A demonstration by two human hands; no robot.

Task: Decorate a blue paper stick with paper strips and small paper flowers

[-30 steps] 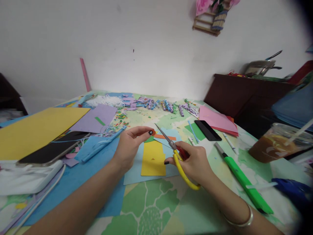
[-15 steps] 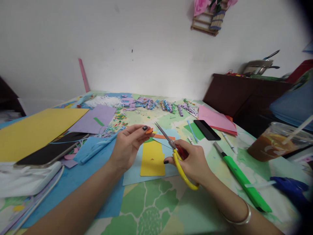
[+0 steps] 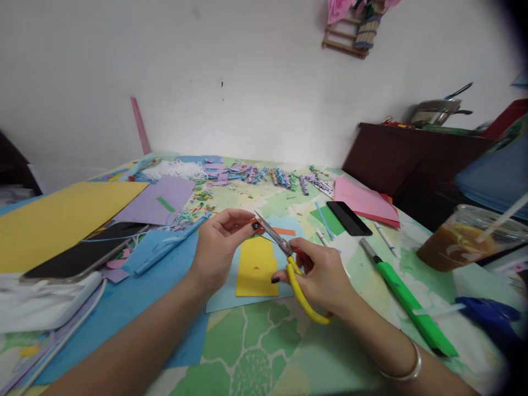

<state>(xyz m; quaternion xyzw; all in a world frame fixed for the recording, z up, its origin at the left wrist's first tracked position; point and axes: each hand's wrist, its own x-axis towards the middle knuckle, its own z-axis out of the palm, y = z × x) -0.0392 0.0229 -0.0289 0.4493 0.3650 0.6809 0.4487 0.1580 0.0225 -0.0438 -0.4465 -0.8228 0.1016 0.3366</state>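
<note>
My left hand (image 3: 220,245) pinches a small orange paper scrap (image 3: 256,226) between thumb and fingers, just above the table. My right hand (image 3: 324,275) grips yellow-handled scissors (image 3: 289,258), blades pointing up-left with their tips touching the scrap. Below both hands a yellow paper shape (image 3: 256,267) lies on a light blue sheet (image 3: 225,286). An orange strip (image 3: 284,231) lies just behind the blades.
A green utility knife (image 3: 408,302) lies to the right, with an iced drink cup (image 3: 462,239) beyond it. A phone (image 3: 78,256), yellow sheet (image 3: 53,217) and purple sheet (image 3: 159,201) sit left. A black bar (image 3: 348,218), pink paper (image 3: 363,201) and rolled paper bits (image 3: 280,177) lie farther back.
The scissors have swung left, bringing their tips against the orange scrap held in my left hand. My left hand stayed almost in place.
</note>
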